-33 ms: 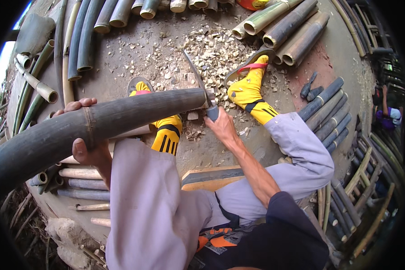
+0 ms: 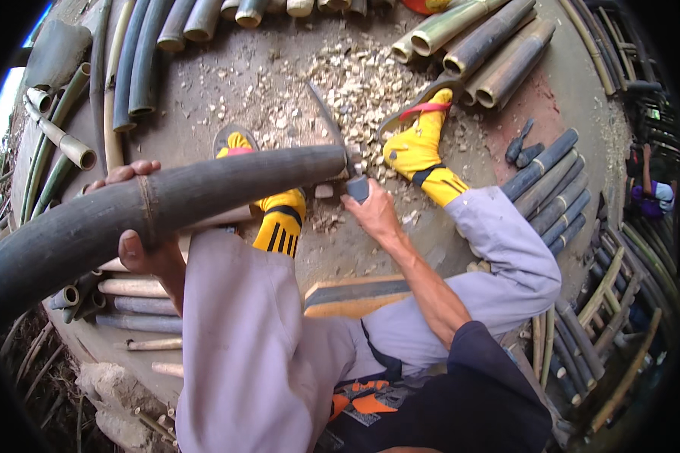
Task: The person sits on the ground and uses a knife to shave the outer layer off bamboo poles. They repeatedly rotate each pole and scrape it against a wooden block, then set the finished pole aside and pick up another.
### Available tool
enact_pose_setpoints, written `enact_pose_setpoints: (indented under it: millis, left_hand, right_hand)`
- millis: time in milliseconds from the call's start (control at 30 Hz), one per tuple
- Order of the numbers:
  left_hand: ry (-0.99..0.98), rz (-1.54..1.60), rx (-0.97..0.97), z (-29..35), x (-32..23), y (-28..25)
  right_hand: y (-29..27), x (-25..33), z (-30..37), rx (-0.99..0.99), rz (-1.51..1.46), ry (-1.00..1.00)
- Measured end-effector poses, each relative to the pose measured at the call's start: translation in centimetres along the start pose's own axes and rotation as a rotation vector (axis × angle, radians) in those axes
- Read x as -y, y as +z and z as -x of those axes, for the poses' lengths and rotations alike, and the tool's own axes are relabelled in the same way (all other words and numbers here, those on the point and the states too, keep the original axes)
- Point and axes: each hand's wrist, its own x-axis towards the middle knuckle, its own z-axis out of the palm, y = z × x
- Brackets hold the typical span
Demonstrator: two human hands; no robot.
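Note:
A thick dark bamboo pole (image 2: 234,183) slants across my lap, from the left edge to its cut end near the middle. My left hand (image 2: 159,260) is closed around it by a node, thumb on the near side and fingertips over the far side. In my right hand (image 2: 376,214) is the dark handle of a machete (image 2: 326,115). Its long narrow blade points away from me, up and to the left, passing right beside the pole's cut end. Whether the edge touches the bamboo I cannot tell. Pale bamboo chips (image 2: 378,87) cover the ground beyond it.
Cut bamboo lengths (image 2: 499,57) lie at the far right, with more poles (image 2: 145,68) at the far left. Short dark pieces (image 2: 548,181) are stacked right of my knee. Between my legs is a wooden board (image 2: 351,297). A person (image 2: 655,192) is at the far right edge.

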Motion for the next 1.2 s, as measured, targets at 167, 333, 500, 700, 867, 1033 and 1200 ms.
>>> enact_pose_setpoints:
  millis: [167, 333, 500, 700, 867, 1033, 1200]
  left_hand:
    - [-0.048, 0.000, 0.115, 0.2, -1.5, -2.1]
    - [-0.036, 0.047, 0.344, -0.9, -1.4, -2.2]
    - [-0.002, -0.028, 0.401, -1.6, -0.8, -4.3]
    - [-0.100, 0.028, 0.129, -1.4, -0.9, -1.0]
    - [-0.104, -0.235, -0.370, -0.1, -0.9, 1.1]
    - [-0.035, -0.193, -0.351, 0.6, -0.5, 0.8]
    - [0.007, -0.122, -0.323, 0.9, -0.1, 2.3]
  right_hand:
    - [-2.9, 6.0, 2.5, -0.279, -0.113, -0.365]
    - [1.0, -4.1, -1.2, -0.077, 0.263, -0.087]
    - [-1.9, 3.2, 1.0, -0.171, -0.155, -0.257]
    - [1.0, -3.5, -2.4, -0.074, 0.118, -0.094]
    - [-0.6, 0.4, -0.2, 0.070, -0.001, 0.057]
    - [-1.7, 5.5, 2.4, -0.280, -0.091, -0.478]
    - [1.3, -1.1, -1.0, -0.083, 0.113, -0.216]
